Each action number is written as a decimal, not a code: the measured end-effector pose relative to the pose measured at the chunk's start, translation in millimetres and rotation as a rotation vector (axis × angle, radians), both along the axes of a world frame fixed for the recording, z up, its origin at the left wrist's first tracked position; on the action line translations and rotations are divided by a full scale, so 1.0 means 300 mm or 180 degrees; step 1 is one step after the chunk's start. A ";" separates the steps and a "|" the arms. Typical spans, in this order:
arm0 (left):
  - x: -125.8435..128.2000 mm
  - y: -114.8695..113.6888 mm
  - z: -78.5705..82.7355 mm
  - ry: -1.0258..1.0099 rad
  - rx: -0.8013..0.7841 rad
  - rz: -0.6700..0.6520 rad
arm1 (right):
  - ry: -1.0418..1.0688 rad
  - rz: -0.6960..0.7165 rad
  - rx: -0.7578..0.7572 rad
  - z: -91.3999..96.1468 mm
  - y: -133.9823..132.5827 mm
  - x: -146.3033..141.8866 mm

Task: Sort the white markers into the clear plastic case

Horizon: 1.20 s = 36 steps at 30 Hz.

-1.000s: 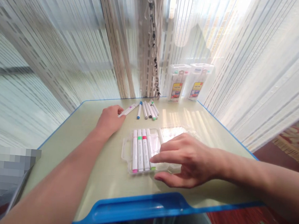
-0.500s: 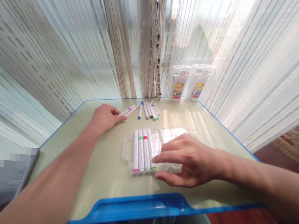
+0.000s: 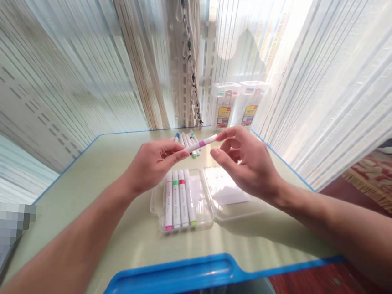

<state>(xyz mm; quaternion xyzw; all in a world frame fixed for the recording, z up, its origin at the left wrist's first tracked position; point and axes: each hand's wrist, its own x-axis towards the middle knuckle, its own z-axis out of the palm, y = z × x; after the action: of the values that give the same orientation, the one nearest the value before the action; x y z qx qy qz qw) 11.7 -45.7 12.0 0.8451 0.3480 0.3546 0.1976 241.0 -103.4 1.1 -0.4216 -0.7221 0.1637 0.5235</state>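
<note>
My left hand (image 3: 153,164) pinches a white marker (image 3: 201,144) with a purple band between thumb and fingers, tilted up to the right above the table. At the marker's far end is my right hand (image 3: 249,161), index fingertip at or touching the tip, thumb spread away from it. Below both hands lies a clear plastic marker case (image 3: 205,225), unfolded flat. Several white markers (image 3: 179,202) with coloured bands rest side by side in its left half. The right half holds a white sheet (image 3: 231,196), lit by sun.
Several loose markers (image 3: 184,138) lie at the back of the table, partly hidden by the left hand and held marker. Two clear upright cases (image 3: 224,106) stand at the back right. String curtains (image 3: 127,68) surround the blue-edged table (image 3: 76,187).
My left hand has lifted the purple-banded marker from the table and brought it right. My right hand has moved up from the case to the marker's end. The view has shifted slightly.
</note>
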 end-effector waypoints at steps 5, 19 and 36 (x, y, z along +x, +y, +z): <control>0.007 -0.002 -0.002 -0.0040 -0.0120 -0.0144 | 0.0285 -0.0003 -0.0261 -0.006 0.034 0.020; 0.013 -0.004 -0.001 -0.0256 -0.0615 -0.0433 | 0.0758 0.0622 -0.0325 -0.045 0.071 0.013; 0.054 -0.080 0.028 -0.0534 -0.1815 -0.1182 | 0.1298 0.1120 -0.1011 -0.025 0.028 -0.021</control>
<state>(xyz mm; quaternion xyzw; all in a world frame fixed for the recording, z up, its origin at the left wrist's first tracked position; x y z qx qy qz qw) 28.0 -69.6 20.4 0.7727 0.2560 0.2693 0.5147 234.8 -95.0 -6.3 -0.3251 -0.6294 0.4437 0.5488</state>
